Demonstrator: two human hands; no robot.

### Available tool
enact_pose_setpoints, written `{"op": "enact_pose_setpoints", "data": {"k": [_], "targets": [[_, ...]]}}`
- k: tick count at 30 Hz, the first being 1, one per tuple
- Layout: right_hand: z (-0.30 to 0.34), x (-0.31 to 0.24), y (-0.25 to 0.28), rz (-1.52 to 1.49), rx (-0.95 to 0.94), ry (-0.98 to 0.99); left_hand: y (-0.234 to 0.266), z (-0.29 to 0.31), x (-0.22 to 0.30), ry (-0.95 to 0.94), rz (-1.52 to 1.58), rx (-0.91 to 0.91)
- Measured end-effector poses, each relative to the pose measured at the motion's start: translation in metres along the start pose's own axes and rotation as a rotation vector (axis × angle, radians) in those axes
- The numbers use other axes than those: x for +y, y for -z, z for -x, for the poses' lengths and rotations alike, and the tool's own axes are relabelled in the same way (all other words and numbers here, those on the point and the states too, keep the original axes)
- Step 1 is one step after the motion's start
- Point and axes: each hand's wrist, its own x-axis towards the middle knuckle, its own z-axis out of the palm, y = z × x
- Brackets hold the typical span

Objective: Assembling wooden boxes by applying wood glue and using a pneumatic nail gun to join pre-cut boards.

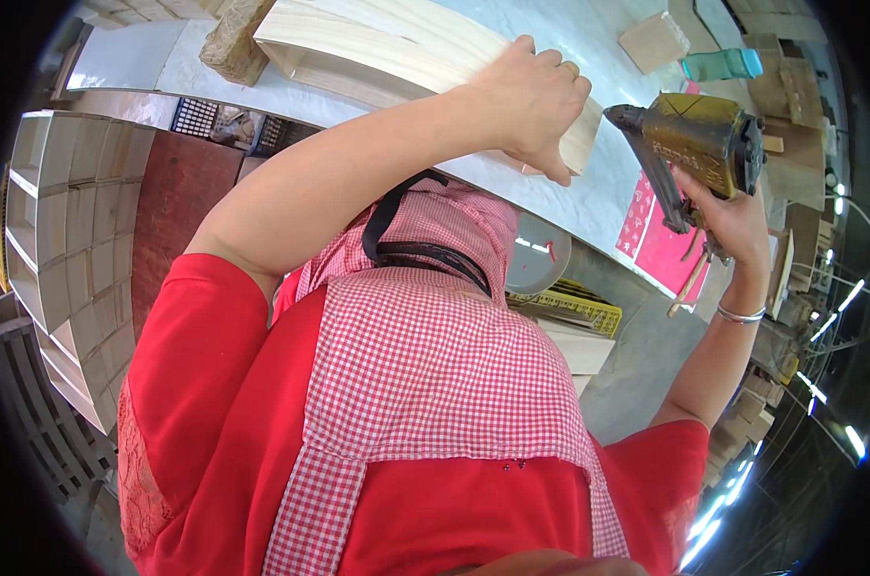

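A long, pale wooden box point(377, 43) lies across the table, open on the side toward me. My left hand point(540, 110) grips its right end, with the fingers over the top and the thumb at the near edge. My right hand point(732, 221) is closed around the handle of a pneumatic nail gun point(699, 139), gold and black, held up to the right of the box. The gun's dark nose points toward the box end, with a gap between them.
The pale table point(612, 226) carries a rough brown block point(233, 43) at the left. A teal bottle point(718, 65) and a wood block point(654, 43) stand at the far right. Pink patterned cloth point(651, 245) lies below the gun. Stacked wooden boxes point(80, 230) stand left; a yellow crate point(583, 309) sits under the table.
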Motion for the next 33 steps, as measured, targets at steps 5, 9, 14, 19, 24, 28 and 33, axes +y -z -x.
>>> {"op": "enact_pose_setpoints", "data": {"k": [5, 9, 14, 19, 24, 28, 33], "targets": [[-0.008, 0.000, -0.001, 0.002, -0.043, 0.038, 0.000, 0.000, 0.001, 0.000, 0.005, -0.001], [-0.009, 0.002, 0.001, -0.019, -0.068, -0.005, -0.002, 0.001, 0.001, 0.000, 0.014, 0.019], [-0.011, -0.002, 0.003, 0.007, -0.075, -0.013, -0.001, 0.001, 0.001, 0.003, 0.034, 0.014], [-0.015, -0.004, 0.006, 0.068, -0.102, -0.009, -0.001, 0.000, 0.001, -0.001, 0.041, 0.024], [-0.012, -0.016, 0.003, 0.108, -0.064, -0.146, -0.012, 0.008, -0.002, -0.079, -0.051, 0.335], [0.012, 0.016, -0.005, 0.011, 0.094, -0.055, -0.007, 0.068, 0.008, -0.412, 0.206, 0.385], [0.057, 0.048, 0.005, -0.059, 0.091, -0.097, -0.029, 0.124, -0.043, -0.083, 0.018, 0.118]]}}
